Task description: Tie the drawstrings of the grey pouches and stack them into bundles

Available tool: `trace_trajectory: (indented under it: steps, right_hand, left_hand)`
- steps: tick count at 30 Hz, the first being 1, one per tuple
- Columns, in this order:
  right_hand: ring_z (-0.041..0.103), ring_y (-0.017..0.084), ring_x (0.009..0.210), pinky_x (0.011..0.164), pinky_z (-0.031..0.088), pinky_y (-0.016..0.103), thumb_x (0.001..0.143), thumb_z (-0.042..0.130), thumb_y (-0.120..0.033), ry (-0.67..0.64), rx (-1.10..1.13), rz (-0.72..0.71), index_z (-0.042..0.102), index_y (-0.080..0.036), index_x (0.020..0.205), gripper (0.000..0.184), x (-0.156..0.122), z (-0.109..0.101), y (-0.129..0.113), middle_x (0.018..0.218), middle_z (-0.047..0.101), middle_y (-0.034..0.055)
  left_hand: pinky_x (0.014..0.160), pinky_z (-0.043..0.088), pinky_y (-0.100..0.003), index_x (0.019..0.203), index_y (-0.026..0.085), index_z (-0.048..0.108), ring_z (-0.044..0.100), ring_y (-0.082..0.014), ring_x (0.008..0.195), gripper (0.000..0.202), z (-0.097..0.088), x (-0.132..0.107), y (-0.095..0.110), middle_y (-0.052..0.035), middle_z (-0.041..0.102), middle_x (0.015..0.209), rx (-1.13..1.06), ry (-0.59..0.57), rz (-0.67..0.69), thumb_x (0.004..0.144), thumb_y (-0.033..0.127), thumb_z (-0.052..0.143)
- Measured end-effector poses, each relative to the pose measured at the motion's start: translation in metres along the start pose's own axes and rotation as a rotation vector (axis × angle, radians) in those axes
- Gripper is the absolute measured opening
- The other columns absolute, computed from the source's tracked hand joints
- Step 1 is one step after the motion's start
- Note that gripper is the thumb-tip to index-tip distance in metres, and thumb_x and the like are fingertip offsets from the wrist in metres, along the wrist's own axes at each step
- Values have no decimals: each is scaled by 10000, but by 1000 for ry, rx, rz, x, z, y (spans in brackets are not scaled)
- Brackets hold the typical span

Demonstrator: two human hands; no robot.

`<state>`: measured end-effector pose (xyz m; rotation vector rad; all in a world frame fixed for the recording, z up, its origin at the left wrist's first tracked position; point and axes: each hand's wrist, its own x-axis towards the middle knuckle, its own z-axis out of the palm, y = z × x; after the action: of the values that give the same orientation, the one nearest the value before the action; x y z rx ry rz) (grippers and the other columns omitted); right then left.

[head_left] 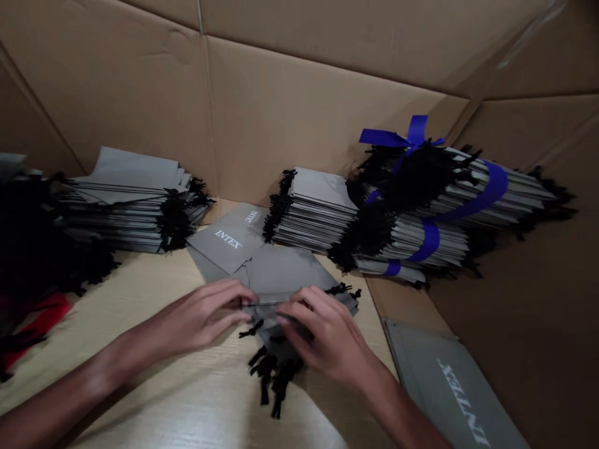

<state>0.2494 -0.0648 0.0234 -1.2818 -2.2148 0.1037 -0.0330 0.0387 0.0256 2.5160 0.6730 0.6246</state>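
- Left hand (pixel 201 315): lay over the tabletop (pixel 187 399) near its front edge, fingers almost straight and close together, tips at a thin black cord (pixel 262 304) on the bag (pixel 299 274); pinching or only touching, impossible to tell.
- Right hand (pixel 322 333): curved down over the bag's near end, fingers bent and narrowly closed on it, just beside the left hand.
- Bag: lay flat and gray near the middle of the tabletop's front half, between both hands, with black tassels (pixel 274 374) spread on the wood past its near end.
- Second bag (pixel 224 243): lay partly under the bag's far side, printed INTEX in white.
- Left stack (pixel 126 212): sat toward the far left corner, gray bags piled flat, black tassels at one end.
- Middle stack (pixel 318 212): stood at the far edge, just right of the second bag.
- Bundles (pixel 421 212): leaned toward the far right corner against a cardboard wall (pixel 299 112), tied with blue ribbon (pixel 496 187).
- Black tassels heap (pixel 37 249): filled the left edge, above a red piece (pixel 37 318).
- Third bag (pixel 453 393): lay beyond the right edge on cardboard, also printed INTEX.
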Motion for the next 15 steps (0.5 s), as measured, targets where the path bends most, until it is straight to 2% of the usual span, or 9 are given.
trace_trajectory:
  steps: [2,4,6,8,11,15]
  right_hand:
    - [692,237,973,802,505,372,1151,610,-232,-25,-27,3,759,-239,1240,174,11,2,-2,1069,749,57]
    - [697,238,994,817,517,371,1150,593,-225,7,-22,-4,749,-234,1266,196,22,7,-3,1086,744,63]
    - [698,237,995,817,522,368,1143,592,-221,66,-17,0,745,-227,1267,197,30,16,-3,1086,743,68]
    - [688,236,972,802,513,371,1132,605,-205,105,-37,12,751,-225,1238,182,33,25,-3,1057,739,65]
    - [651,239,935,772,481,379,1120,627,-198,82,-81,13,761,-240,1182,153,27,35,-5,1011,737,53]
    - [595,244,903,751,454,391,1110,645,-227,48,-47,-3,752,-229,1145,112,13,34,-9,1006,744,55]
  left_hand:
    - [951,582,-266,1228,247,769,803,-196,1059,172,-4,2,-8,-43,842,1155,12,161,-14,1138,301,632]
    - [916,595,-266,1191,232,776,797,-186,974,149,-6,5,-16,-40,842,1102,45,303,-49,1113,285,661]
    - [845,601,-261,1156,217,775,773,-171,865,132,-6,6,-22,-30,831,1023,65,380,-78,1088,278,681]
    - [787,598,-256,1137,207,769,750,-159,794,128,-5,7,-26,-19,814,951,63,399,-92,1074,274,679]
    - [760,601,-263,1140,212,761,746,-161,776,141,-3,6,-30,-16,814,928,39,381,-130,1066,299,678]
    - [709,595,-266,1136,230,760,745,-174,776,188,-3,5,-29,-15,815,929,12,351,-194,1053,389,706]
